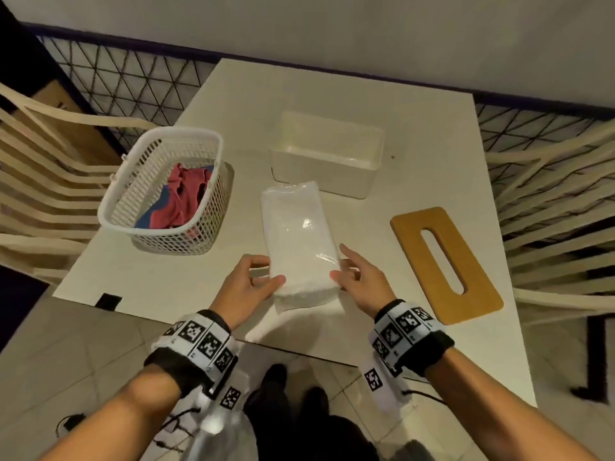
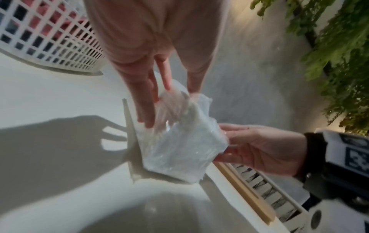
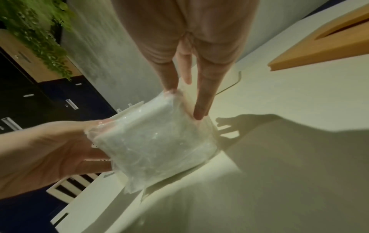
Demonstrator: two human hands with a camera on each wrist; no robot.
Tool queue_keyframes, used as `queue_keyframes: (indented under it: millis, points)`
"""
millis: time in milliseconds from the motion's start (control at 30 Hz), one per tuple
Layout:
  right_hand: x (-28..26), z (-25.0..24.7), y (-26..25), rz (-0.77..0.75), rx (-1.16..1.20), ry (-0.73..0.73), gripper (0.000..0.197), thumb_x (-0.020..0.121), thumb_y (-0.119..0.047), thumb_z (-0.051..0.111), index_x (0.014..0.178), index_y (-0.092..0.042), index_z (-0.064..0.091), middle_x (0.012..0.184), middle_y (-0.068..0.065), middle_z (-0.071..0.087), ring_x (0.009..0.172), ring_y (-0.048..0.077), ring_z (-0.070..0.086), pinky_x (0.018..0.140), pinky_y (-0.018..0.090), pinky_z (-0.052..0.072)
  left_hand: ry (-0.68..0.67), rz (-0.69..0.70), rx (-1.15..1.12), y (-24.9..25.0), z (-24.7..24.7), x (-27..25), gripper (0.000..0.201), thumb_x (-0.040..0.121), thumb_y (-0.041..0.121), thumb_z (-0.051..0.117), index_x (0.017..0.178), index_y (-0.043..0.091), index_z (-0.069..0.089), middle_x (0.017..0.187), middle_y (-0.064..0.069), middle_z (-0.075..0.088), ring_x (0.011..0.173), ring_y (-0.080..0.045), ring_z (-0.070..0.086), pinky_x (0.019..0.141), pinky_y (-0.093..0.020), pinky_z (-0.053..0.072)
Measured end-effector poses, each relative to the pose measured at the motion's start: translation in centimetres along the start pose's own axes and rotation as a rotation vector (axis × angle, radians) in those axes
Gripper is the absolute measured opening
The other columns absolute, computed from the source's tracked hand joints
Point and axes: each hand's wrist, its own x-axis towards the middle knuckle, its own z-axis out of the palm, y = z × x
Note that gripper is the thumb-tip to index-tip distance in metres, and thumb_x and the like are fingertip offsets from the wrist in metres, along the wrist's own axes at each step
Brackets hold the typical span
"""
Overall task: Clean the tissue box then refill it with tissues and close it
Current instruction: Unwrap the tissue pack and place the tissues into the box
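Chairs: slatted cream chair (image 1: 36, 181) off the table's left side, another (image 1: 559, 207) off the right; both outside the tabletop.
Basket: white mesh basket (image 1: 123, 207) on the left part of the table, red and blue cloth (image 1: 179, 201) inside. Well apart from the pack, gap of bare tabletop between.
Left hand: left hand (image 1: 248, 286) at the near-left corner of the tissue pack (image 1: 299, 241), thumb on top, fingers curled against the side; holds the wrapper edge. In the left wrist view the fingertips (image 2: 147, 119) lie on the plastic.
Tissue pack: clear-wrapped white stack, lying lengthwise mid-table, near end close to the front edge, far end just short of the box. Near end looks slightly raised; can't confirm.
Tissue box: open white tissue box (image 1: 327, 154) behind the pack, lid off, interior looks bare.
Right hand: right hand (image 1: 361, 277) at the pack's near-right corner, fingers mostly straight, spread, touching the side; thumb on the top edge. No firm wrap visible.
Lid: wooden lid (image 1: 446, 264) with long slot, flat on the table right of the pack, angled, its near corner at the front-right edge.
Table: table (image 1: 332, 94) white; free surface between pack and lid, and behind the basket.
Backdrop: mesh railing (image 1: 133, 81) and wall beyond the far edge.
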Motion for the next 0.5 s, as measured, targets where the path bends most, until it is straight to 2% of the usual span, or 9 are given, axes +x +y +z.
queue_keyframes:
  millis: [67, 100, 133, 200, 267, 300, 400, 433, 500]
  points:
    - [-0.4, -0.3, 0.0, -0.035, 0.033, 0.089, 0.049, 0.09, -0.016, 0.057, 0.136, -0.014, 0.04, 0.136, 0.01, 0.048, 0.114, 0.017, 0.051, 0.097, 0.028, 0.041, -0.028, 0.132, 0.061, 0.7, -0.3, 0.2, 0.058, 0.081, 0.023, 0.068, 0.13, 0.017, 0.037, 0.133, -0.001, 0.041, 0.122, -0.017, 0.048, 0.098, -0.026, 0.044]
    - [-0.6, -0.5, 0.1, -0.068, 0.023, 0.115, 0.046, 0.089, -0.018, 0.058, 0.133, -0.014, 0.042, 0.134, 0.008, 0.049, 0.111, 0.016, 0.052, 0.093, 0.026, 0.042, -0.056, 0.267, 0.22, 0.9, -0.7, 0.3, 0.07, 0.078, 0.031, 0.071, 0.135, 0.019, 0.032, 0.139, 0.002, 0.031, 0.129, -0.011, 0.038, 0.102, -0.026, 0.039]
    - [-0.9, -0.6, 0.3, -0.098, -0.001, 0.116, 0.046, 0.088, -0.019, 0.06, 0.131, -0.014, 0.043, 0.132, 0.007, 0.05, 0.109, 0.013, 0.051, 0.089, 0.024, 0.041, -0.101, 0.434, 0.463, 1.1, -1.2, 0.3, 0.081, 0.073, 0.043, 0.071, 0.138, 0.023, 0.028, 0.144, 0.005, 0.024, 0.133, -0.009, 0.029, 0.107, -0.033, 0.035]
    - [-1.3, -0.6, 0.9, -0.129, -0.082, 0.069, 0.051, 0.085, -0.017, 0.063, 0.131, -0.013, 0.042, 0.133, 0.005, 0.047, 0.108, 0.009, 0.047, 0.089, 0.02, 0.037, -0.247, 0.727, 1.032, 1.3, -1.9, 1.1, 0.096, 0.057, 0.06, 0.068, 0.138, 0.028, 0.028, 0.15, 0.0, 0.022, 0.138, -0.025, 0.027, 0.104, -0.058, 0.036]
    - [-1.4, -0.4, 1.6, -0.151, -0.235, 0.019, 0.054, 0.085, -0.016, 0.063, 0.133, -0.014, 0.04, 0.134, 0.006, 0.046, 0.11, 0.009, 0.046, 0.09, 0.017, 0.034, -0.347, 0.779, 1.451, 1.1, -1.8, 2.4, 0.109, 0.045, 0.051, 0.078, 0.14, 0.032, 0.027, 0.153, -0.008, 0.02, 0.133, -0.043, 0.035, 0.094, -0.069, 0.035]
    - [-1.4, -0.1, 1.9, -0.164, -0.296, 0.005, 0.055, 0.085, -0.017, 0.063, 0.135, -0.015, 0.039, 0.134, 0.006, 0.046, 0.113, 0.011, 0.046, 0.091, 0.017, 0.033, -0.368, 0.787, 1.547, 0.9, -1.4, 3.0, 0.115, 0.048, 0.041, 0.081, 0.144, 0.034, 0.019, 0.157, -0.008, 0.008, 0.133, -0.046, 0.034, 0.094, -0.071, 0.03]
    - [-1.4, 0.7, 2.2, -0.15, -0.241, 0.011, 0.053, 0.086, -0.013, 0.062, 0.134, -0.015, 0.039, 0.13, 0.007, 0.051, 0.108, 0.013, 0.049, 0.091, 0.018, 0.035, -0.422, 0.874, 1.619, 1.4, -0.2, 4.5, 0.109, 0.08, 0.017, 0.063, 0.139, 0.042, -0.025, 0.147, 0.005, -0.037, 0.141, -0.047, 0.001, 0.105, -0.07, 0.006]
    - [-1.3, 0.9, 2.1, -0.14, -0.186, 0.031, 0.05, 0.086, -0.012, 0.062, 0.132, -0.015, 0.042, 0.126, 0.008, 0.054, 0.105, 0.013, 0.051, 0.088, 0.019, 0.038, -0.472, 0.838, 1.642, 1.7, 0.0, 4.9, 0.1, 0.087, 0.014, 0.055, 0.136, 0.044, -0.028, 0.148, 0.007, -0.036, 0.142, -0.044, -0.007, 0.108, -0.067, 0.003]
    - [-1.2, 0.9, 1.5, -0.158, -0.135, 0.104, 0.042, 0.084, -0.011, 0.063, 0.124, -0.014, 0.05, 0.112, 0.007, 0.059, 0.098, 0.017, 0.056, 0.082, 0.018, 0.042, -0.547, 0.803, 1.619, 3.2, 0.0, 5.3, 0.088, 0.09, 0.012, 0.05, 0.141, 0.045, -0.015, 0.156, 0.008, -0.018, 0.144, -0.038, -0.005, 0.113, -0.059, 0.007]
